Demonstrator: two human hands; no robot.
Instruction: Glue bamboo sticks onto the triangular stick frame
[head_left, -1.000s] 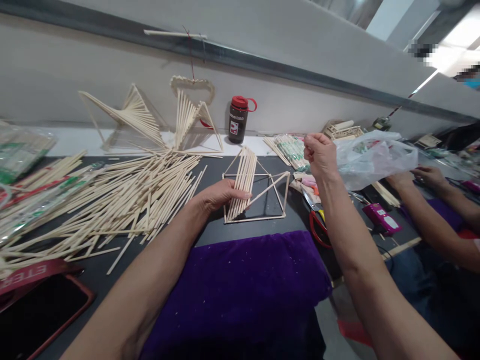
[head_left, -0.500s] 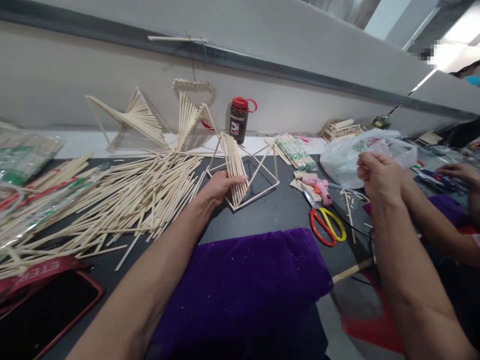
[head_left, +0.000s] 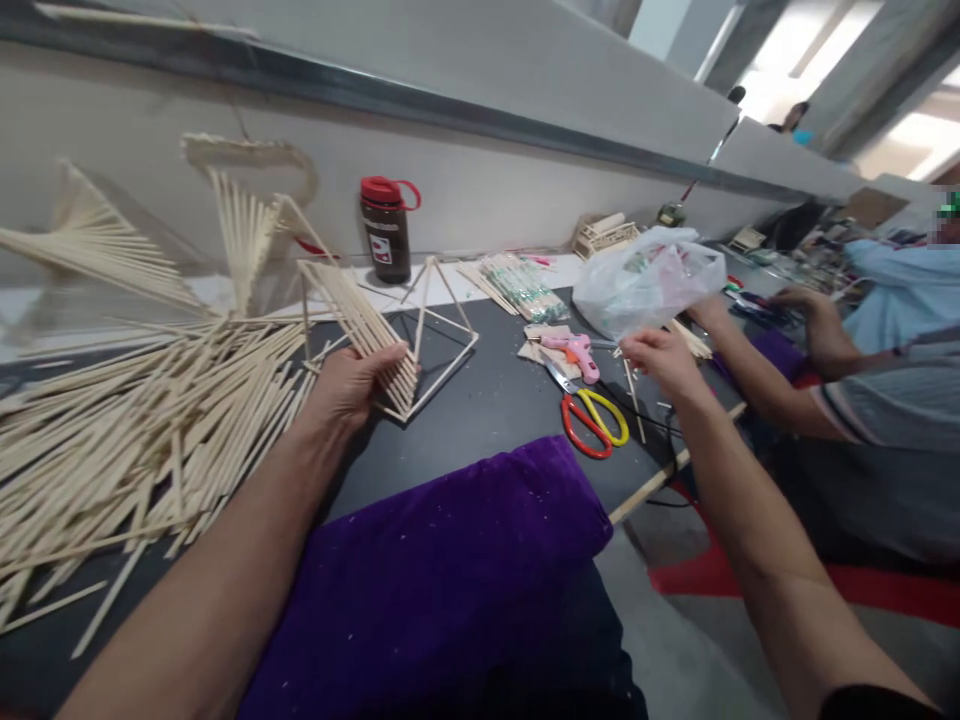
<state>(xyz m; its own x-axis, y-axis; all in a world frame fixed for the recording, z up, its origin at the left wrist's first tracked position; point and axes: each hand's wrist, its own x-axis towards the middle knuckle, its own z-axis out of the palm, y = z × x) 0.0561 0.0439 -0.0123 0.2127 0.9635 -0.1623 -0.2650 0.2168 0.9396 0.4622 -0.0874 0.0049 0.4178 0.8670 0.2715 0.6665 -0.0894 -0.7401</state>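
Observation:
My left hand (head_left: 349,390) is closed around a frame of thin wooden sticks (head_left: 373,335), thumb on top of a slanted row of sticks laid side by side. The frame's open triangular side reaches to the right, above the dark table. My right hand (head_left: 660,358) is raised just right of a pink glue gun (head_left: 579,356), its fingers pinched together; whatever may be between them is too small to make out. Scissors (head_left: 592,424) with one red and one yellow handle lie between my hands, beside the glue gun.
Loose sticks (head_left: 187,420) heap up at left, before twisted stick models (head_left: 112,245). A red-lidded bottle (head_left: 386,240) stands by the wall. Packed sticks (head_left: 523,285) and a plastic bag (head_left: 652,280) lie behind. Purple cloth (head_left: 450,550) covers the front edge. Another person (head_left: 885,390) sits at right.
The view has swung right, so the table things appear further left. My right hand has dropped from in front of the plastic bag to below it. My left hand still holds the stick frame.

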